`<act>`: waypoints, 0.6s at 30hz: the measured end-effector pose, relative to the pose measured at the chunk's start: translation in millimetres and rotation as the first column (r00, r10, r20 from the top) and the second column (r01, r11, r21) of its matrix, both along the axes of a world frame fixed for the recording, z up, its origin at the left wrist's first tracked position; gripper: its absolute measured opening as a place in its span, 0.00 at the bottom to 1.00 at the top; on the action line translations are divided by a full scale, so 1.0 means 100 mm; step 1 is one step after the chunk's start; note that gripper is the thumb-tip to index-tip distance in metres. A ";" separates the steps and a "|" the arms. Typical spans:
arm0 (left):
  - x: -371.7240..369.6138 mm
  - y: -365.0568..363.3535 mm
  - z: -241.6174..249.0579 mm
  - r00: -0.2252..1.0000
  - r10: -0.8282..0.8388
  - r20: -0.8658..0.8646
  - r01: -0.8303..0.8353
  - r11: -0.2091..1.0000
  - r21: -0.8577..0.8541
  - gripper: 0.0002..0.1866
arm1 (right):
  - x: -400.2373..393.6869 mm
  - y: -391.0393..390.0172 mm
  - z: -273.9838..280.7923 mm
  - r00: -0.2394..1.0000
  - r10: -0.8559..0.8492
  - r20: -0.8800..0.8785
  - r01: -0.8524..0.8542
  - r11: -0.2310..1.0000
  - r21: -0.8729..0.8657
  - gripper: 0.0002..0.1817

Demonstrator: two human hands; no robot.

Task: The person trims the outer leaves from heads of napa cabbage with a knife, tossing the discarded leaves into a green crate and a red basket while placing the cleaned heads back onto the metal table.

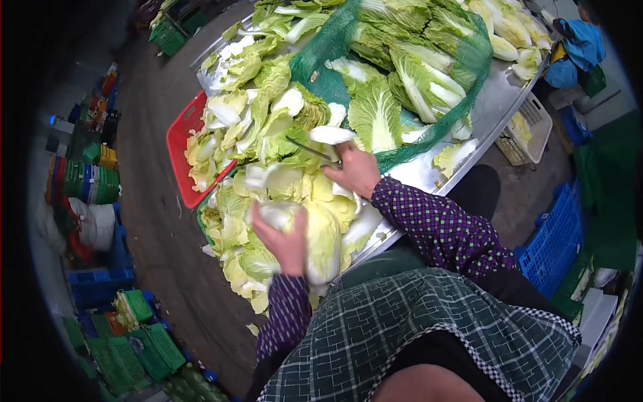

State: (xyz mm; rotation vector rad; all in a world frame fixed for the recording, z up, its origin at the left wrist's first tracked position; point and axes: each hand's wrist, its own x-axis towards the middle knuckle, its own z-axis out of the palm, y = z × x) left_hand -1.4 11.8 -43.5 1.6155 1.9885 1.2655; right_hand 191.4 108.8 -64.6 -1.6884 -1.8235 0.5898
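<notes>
My right hand (355, 171) is closed around a knife (308, 147), whose dark narrow blade points left over the loose leaves. A white cut piece of cabbage (331, 135) is right at its fingertips. Lower down, my left hand (284, 240) grips the pale end of a napa cabbage (323, 244), thumb and fingers on either side; this hand is slightly blurred. Loose yellow-green leaves (251, 261) lie around and beneath that cabbage. Beyond my right hand, a green mesh bag (395, 159) spreads across the metal table (462, 167) with several green napa cabbages (415, 74) in it.
A red crate (184, 151) full of leaves stands at the table's left side. Paler cabbages (512, 33) lie at the far right corner. A white basket (536, 130) and a blue crate (552, 241) are on the floor to the right. Stacked green crates (137, 355) line the left.
</notes>
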 end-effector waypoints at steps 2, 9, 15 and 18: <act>0.00 -0.40 -0.06 0.998 0.009 -0.059 -0.020 0.985 -0.174 0.46 | 0.01 0.19 0.04 1.000 0.030 -0.001 -0.030 0.991 -0.130 0.25; -0.09 -0.91 -0.41 0.990 0.023 0.136 0.033 0.918 -0.396 0.42 | 0.05 0.43 0.49 0.997 0.033 -0.076 -0.006 0.944 0.331 0.24; -0.65 -0.70 -0.44 0.304 0.220 0.927 0.220 0.930 -0.293 0.26 | -0.03 -0.47 0.22 0.807 0.304 -0.506 -0.498 0.810 -0.309 0.29; -0.49 -0.71 -0.19 -0.020 0.048 0.999 0.214 0.976 -0.043 0.33 | -0.16 -0.62 0.23 0.622 0.246 -0.744 -0.659 0.677 -0.327 0.39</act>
